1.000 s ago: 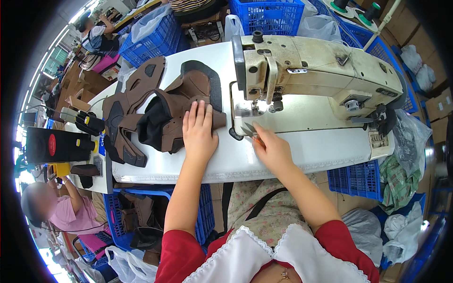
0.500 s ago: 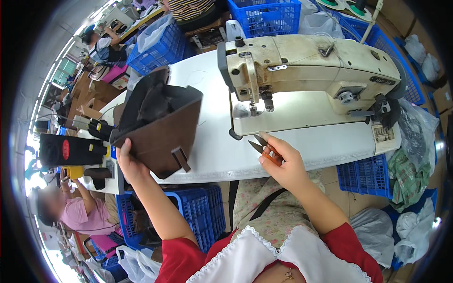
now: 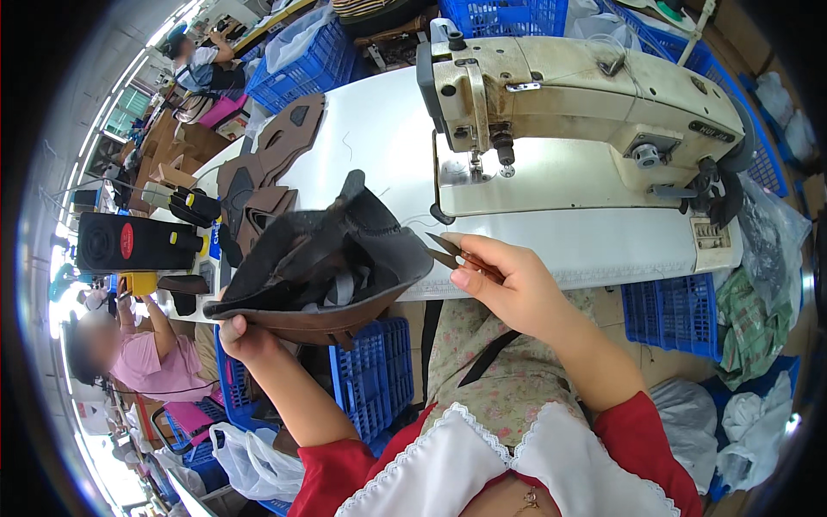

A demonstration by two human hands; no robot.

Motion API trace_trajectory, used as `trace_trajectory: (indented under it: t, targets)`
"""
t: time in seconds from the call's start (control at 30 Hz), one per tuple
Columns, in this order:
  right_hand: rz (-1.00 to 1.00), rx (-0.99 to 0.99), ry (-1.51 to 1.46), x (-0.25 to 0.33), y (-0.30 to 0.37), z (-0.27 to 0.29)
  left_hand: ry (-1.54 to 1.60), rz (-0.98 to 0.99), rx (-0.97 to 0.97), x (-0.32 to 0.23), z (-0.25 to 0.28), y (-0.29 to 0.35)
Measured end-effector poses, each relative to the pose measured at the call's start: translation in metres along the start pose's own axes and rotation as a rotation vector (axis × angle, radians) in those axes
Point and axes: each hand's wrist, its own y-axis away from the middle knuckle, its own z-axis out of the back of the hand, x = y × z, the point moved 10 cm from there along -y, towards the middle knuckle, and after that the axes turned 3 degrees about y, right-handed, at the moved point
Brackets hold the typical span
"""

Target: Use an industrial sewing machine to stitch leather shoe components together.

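My left hand (image 3: 247,338) grips the lower left edge of a sewn brown piece with a black lining (image 3: 336,258), a bag or boot upper, I cannot tell which. Its hollow inside faces up and shows loose dark and grey strips. In my right hand (image 3: 512,280) is a pair of thread snips (image 3: 445,251), blades parted and pointing left. Their tips are close to the piece's right edge; whether they touch it I cannot tell. Behind both stands a cream sewing machine (image 3: 586,103) on a white table (image 3: 362,129).
More brown cut pieces (image 3: 289,138) lie at the table's left. A black box-shaped device (image 3: 133,241) stands beyond them. Blue crates (image 3: 370,379) sit below the table, others (image 3: 301,65) behind it. A person in pink (image 3: 159,362) sits at the left. Plastic bags (image 3: 685,422) lie lower right.
The brown piece has moved right and toward me, and tipped so its black inside shows. My right hand has brought the snips a little left, near its edge. The brown pieces behind are uncovered.
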Motion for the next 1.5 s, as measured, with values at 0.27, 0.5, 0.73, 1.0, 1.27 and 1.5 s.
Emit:
trace_trajectory:
  t: [0.27, 0.5, 0.73, 1.0, 1.27, 1.5]
  targets:
    - [0.211, -0.138, 0.320, 0.028, 0.015, 0.011, 0.117, 0.079, 0.086, 0.006, -0.004, 0.003]
    - [0.428, -0.153, 0.726, 0.054, 0.020, -0.002, 0.129, 0.089, 0.120, 0.000, 0.006, 0.011]
    - [0.466, -0.122, 0.787, 0.060, 0.023, -0.011, 0.162, 0.154, 0.243, -0.002, -0.018, 0.015]
    - [0.362, -0.119, 0.607, 0.052, 0.024, 0.002, 0.146, 0.168, 0.172, -0.001, -0.014, 0.021]
    - [-0.055, 0.081, 0.072, 0.006, 0.012, 0.003, 0.154, 0.203, 0.215, 0.002, -0.021, 0.025]
    - [-0.124, 0.216, -0.150, -0.006, 0.005, -0.010, 0.117, 0.210, 0.274, 0.002, -0.042, 0.025]
